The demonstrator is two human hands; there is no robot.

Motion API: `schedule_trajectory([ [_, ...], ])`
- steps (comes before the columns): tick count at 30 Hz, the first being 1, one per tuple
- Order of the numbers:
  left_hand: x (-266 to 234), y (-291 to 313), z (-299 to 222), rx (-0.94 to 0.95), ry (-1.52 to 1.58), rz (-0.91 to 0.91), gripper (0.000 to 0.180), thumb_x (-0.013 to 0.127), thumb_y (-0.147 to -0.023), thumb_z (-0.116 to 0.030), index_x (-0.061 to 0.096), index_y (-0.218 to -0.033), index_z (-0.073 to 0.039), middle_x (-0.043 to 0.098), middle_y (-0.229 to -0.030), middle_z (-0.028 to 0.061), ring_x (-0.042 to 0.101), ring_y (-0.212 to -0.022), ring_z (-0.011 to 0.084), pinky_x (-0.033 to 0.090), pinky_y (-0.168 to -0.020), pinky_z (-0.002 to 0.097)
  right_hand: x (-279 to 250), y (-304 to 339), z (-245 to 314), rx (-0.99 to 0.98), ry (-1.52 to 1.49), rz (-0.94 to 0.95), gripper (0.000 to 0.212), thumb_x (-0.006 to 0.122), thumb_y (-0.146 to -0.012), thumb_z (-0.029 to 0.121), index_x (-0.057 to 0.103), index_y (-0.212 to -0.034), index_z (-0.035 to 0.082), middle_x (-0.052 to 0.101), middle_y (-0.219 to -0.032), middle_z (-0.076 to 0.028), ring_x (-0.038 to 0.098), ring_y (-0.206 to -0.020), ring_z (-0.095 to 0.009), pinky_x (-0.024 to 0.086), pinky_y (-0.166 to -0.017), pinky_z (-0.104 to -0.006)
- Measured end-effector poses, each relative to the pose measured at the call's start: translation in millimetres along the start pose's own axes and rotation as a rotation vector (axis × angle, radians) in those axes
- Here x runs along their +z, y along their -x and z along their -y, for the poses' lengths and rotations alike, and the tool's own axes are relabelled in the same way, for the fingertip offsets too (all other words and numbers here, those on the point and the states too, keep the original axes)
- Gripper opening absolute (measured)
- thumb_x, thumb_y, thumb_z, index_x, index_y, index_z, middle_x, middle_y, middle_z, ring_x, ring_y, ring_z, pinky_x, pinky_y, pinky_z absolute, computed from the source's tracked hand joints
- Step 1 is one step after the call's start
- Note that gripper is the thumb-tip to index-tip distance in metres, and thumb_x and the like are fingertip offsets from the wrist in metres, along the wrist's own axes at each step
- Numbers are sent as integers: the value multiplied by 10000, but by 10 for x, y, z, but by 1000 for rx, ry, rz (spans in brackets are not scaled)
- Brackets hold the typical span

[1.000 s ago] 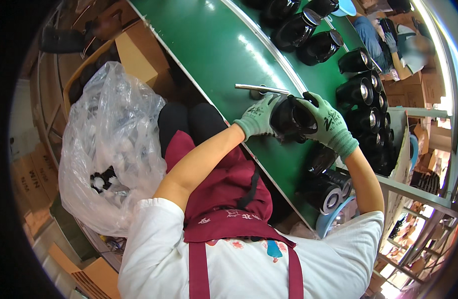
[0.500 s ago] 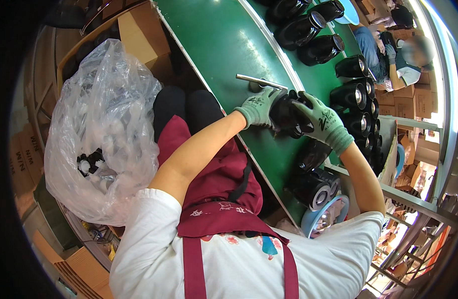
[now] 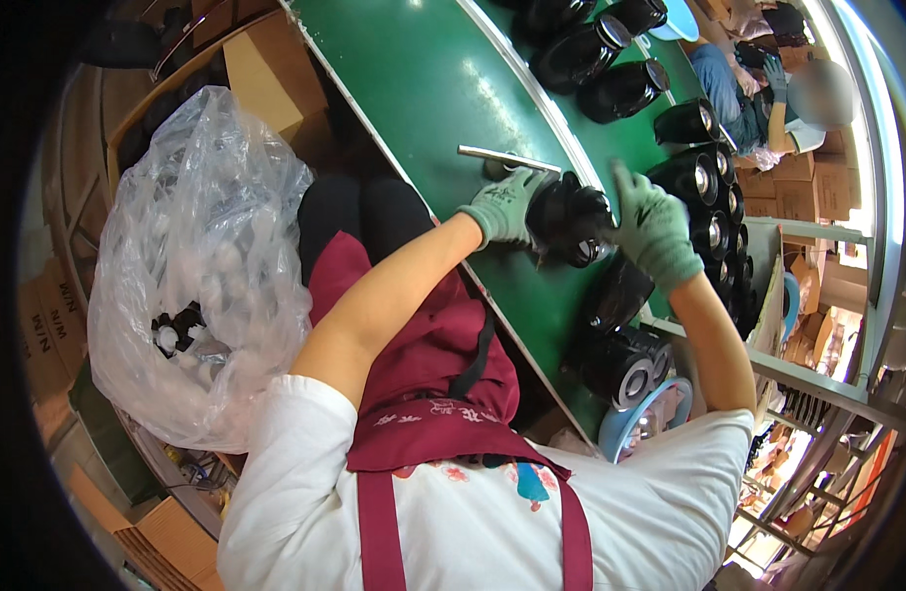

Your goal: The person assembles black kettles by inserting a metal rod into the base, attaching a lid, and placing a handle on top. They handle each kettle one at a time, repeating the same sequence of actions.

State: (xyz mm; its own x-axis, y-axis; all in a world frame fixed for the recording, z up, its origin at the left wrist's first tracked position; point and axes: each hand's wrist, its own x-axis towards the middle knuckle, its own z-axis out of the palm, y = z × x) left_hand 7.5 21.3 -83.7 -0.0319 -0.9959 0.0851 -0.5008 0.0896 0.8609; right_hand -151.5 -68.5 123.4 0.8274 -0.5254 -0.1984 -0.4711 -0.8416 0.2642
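At the centre of the frame, your gloved left hand (image 3: 504, 209) grips the black housing (image 3: 554, 219) over the green table (image 3: 414, 94). Just right of it, your right hand (image 3: 655, 229) is blurred, fingers spread; contact is unclear. You seem to be mid-handling; the next move likely calls for a steady left grip while the right closes in.

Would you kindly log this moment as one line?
left hand: holds black part | right hand: beside it, blurred | metal rod: near left hand

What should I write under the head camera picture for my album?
Over a green worktable, the gloved left hand holds a shiny black part, right hand close beside.
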Motion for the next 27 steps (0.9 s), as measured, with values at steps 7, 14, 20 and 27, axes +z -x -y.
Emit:
schedule_trajectory([
  [7, -93, -83, -176, -33, 59, 97, 1192, 956, -571, -453, 367, -1543, -94, 448, -1510, 201, 468, -1385, 402, 405, -1169, 480, 127, -329, 46, 136, 58, 546, 1024, 859, -689, 566, 447, -1425, -15, 631, -1163, -190, 715, -949, -360, 579, -823, -435],
  [14, -23, 107, -144, -4, -53, -46, 1004, 892, -678, -425, 413, -1498, -99, 505, -1454, 189, 532, -1328, 395, 441, -1122, 472, 358, -38, -140, -250, 18, 143, 1114, 923, -562, 583, 448, -1422, 58, 656, -1123, -147, 685, -999, -357, 543, -894, -443],
  [20, -229, 139, -159, -18, -79, 77, 1099, 898, -662, -469, 367, -1548, -95, 475, -1491, 198, 521, -1354, 384, 455, -1121, 474, 419, 88, 239, 198, -237, 186, 835, 839, -703, 601, 493, -1236, 60, 715, -1024, -208, 728, -905, -387, 584, -777, -473],
  [27, 12, 27, -645, -165, -273, -10, 1361, 945, -533, -561, 272, -1587, -23, 379, -1559, 188, 328, -1474, 419, 343, -1198, 537, 502, 166, 263, 147, -153, 15, 935, 780, -748, 674, 495, -1406, 74, 625, -1189, -231, 707, -943, -397, 578, -781, -488],
])
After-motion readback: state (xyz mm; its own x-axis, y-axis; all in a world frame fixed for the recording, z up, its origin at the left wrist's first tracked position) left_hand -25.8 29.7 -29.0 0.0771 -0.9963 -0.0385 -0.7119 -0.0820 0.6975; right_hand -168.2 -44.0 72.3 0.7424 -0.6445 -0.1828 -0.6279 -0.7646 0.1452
